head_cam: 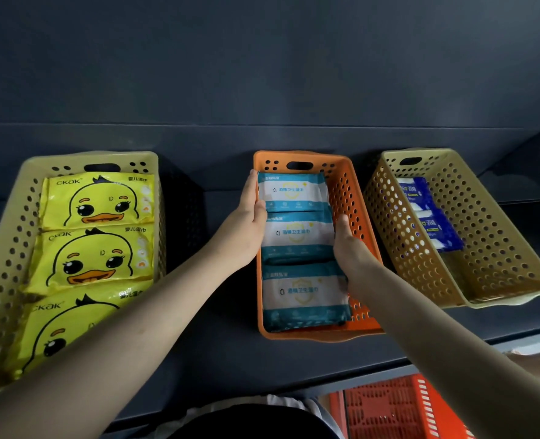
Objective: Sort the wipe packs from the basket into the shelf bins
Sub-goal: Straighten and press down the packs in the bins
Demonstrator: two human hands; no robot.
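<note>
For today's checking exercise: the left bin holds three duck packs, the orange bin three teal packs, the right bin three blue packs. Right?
No: the head view shows two blue packs in the right bin, not three. The other two counts stand.

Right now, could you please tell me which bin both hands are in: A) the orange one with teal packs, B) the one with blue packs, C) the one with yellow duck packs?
A: left hand and right hand flank a teal pack in the orange bin.
</note>
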